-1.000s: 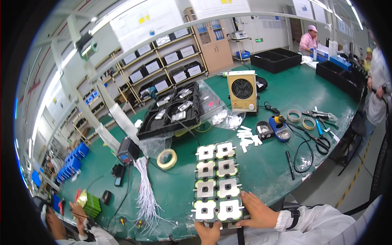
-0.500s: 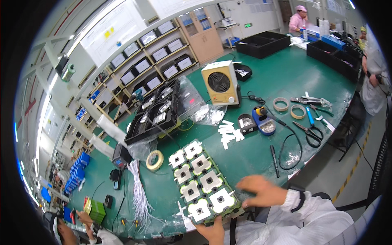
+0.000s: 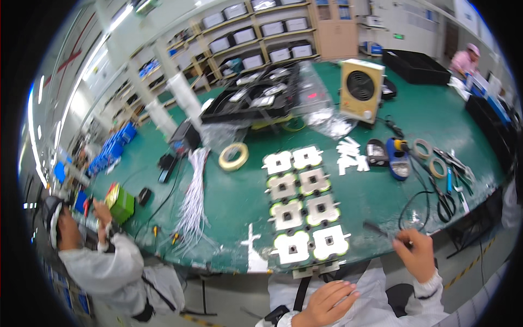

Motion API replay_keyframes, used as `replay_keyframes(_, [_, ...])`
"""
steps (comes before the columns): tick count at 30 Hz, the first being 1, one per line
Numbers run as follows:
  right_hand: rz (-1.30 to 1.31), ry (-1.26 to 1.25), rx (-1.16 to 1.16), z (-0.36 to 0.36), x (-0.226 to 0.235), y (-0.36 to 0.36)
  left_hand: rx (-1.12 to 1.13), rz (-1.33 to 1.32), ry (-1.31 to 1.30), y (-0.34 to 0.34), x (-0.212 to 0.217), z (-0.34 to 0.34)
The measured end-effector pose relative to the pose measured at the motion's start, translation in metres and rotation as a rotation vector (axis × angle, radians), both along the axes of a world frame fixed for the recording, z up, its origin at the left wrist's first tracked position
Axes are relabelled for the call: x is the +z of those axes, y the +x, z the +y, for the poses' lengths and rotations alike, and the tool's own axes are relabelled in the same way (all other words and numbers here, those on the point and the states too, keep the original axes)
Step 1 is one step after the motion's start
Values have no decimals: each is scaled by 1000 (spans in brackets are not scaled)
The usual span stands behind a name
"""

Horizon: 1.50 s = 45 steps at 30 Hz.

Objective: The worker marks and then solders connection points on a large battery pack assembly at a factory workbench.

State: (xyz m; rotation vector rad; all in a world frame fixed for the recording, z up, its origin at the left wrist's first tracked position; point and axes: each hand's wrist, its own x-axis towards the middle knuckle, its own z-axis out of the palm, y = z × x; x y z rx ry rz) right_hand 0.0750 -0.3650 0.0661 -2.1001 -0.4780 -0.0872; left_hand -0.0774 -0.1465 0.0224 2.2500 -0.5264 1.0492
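My right hand (image 3: 417, 253) is pinched around the lower end of a slim black pen (image 3: 376, 228) at the table's front edge; the pen is tilted and slightly blurred. My left hand (image 3: 328, 303) is in front of the table edge, below the battery pack, with its fingers stretched and nothing in it. The pack (image 3: 305, 210) lies on the green table in front of me, its near end at the edge. It has two rows of cells with white and grey square pads and metal tabs.
On the right lie a soldering iron stand (image 3: 398, 158), tape rolls (image 3: 437, 167), scissors (image 3: 445, 201) and pliers. White strips (image 3: 351, 155) and a yellow fan unit (image 3: 360, 90) stand beyond. Left are a tape roll (image 3: 233, 156), white wires (image 3: 193, 201) and a co-worker (image 3: 103, 261).
My left hand has come off the pack and down. My right hand has taken hold of the black pen, which lay on the table. The view has turned left.
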Motion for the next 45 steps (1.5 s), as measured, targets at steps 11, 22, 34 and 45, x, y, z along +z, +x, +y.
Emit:
replay_keyframes(11, [21, 210, 707, 49, 17, -53, -72, 342, -352, -10, 5, -6])
replay_keyframes(22, [-3, 637, 698, 103, 50, -49, 97, 136, -311, -24, 11, 95])
replay_keyframes(34, [-487, 67, 504, 146, 60, -29, 560, 65, -360, 149, 8, 237])
replay_keyframes(45, [-517, 29, 435, 155, 76, -5, 424, 154, -776, 151, -12, 243])
